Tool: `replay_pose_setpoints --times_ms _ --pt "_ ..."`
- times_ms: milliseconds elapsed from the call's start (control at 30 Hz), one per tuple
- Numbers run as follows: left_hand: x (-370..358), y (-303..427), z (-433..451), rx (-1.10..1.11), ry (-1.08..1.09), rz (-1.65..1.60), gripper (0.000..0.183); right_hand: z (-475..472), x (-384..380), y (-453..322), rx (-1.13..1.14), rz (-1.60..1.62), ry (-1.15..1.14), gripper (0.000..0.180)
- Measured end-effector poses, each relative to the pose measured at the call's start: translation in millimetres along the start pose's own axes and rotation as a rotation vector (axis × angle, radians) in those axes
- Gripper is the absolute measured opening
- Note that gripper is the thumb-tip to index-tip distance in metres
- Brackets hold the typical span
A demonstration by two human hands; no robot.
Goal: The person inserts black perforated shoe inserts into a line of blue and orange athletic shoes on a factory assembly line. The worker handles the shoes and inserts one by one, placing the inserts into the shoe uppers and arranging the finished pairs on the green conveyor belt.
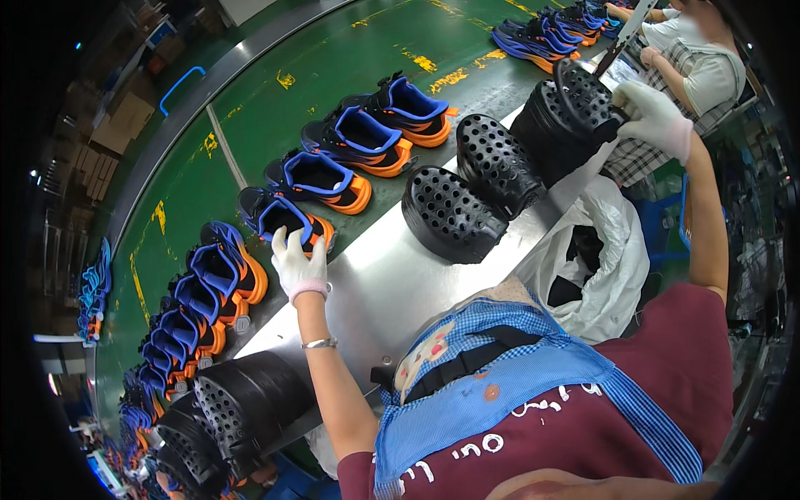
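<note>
My left hand (300, 262), in a white glove, is at the heel collar of a black, blue and orange sneaker (272, 209). Its fingertips overlap the shoe's opening; whether they grip it is unclear. At the upper right my gloved right hand (656, 122) holds the end of a black perforated plastic shoe form (581, 94). That form tilts against a nested stack of similar forms (544, 137). Two more perforated forms, one nearer (453, 215) and one beyond it (497, 159), lie sole side up on the metal ledge (375, 269).
Sneakers line the green conveyor belt (187, 169) beside the ledge. More nested black forms (250, 400) sit at lower left. A white sack (619, 269) with dark contents stands open below the ledge. Another person (706, 81) sits at upper right, near a metal post (625, 37).
</note>
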State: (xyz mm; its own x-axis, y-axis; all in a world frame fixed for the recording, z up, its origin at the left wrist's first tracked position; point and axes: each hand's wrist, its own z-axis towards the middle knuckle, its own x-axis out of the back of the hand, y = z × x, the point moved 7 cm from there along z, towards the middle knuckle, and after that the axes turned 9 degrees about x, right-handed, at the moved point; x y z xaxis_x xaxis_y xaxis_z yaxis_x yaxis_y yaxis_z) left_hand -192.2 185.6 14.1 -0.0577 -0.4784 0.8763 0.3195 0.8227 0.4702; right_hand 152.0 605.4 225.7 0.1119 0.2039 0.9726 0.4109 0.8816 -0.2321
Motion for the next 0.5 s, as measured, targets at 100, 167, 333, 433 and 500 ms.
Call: replay_pose_setpoints --times_ms 100,167,333,433,500 --pt "9 -4 -3 -0.072 0.072 -0.077 0.04 1 18 -13 0.008 0.004 0.069 0.035" --pt "21 -1 -7 -0.101 0.237 -0.084 0.041 3 26 -40 0.016 0.001 0.098 0.037" --pt "52 64 -19 -0.22 0.019 -0.503 0.041 25 -6 -149 0.403 0.203 0.107 0.04" --pt "27 77 -38 -0.002 -0.617 -1.513 0.063 46 -56 -238 0.734 0.317 -0.042 0.041" --pt "27 85 -43 0.087 -0.768 -1.839 0.056 52 -84 -277 0.784 0.412 -0.187 0.041"
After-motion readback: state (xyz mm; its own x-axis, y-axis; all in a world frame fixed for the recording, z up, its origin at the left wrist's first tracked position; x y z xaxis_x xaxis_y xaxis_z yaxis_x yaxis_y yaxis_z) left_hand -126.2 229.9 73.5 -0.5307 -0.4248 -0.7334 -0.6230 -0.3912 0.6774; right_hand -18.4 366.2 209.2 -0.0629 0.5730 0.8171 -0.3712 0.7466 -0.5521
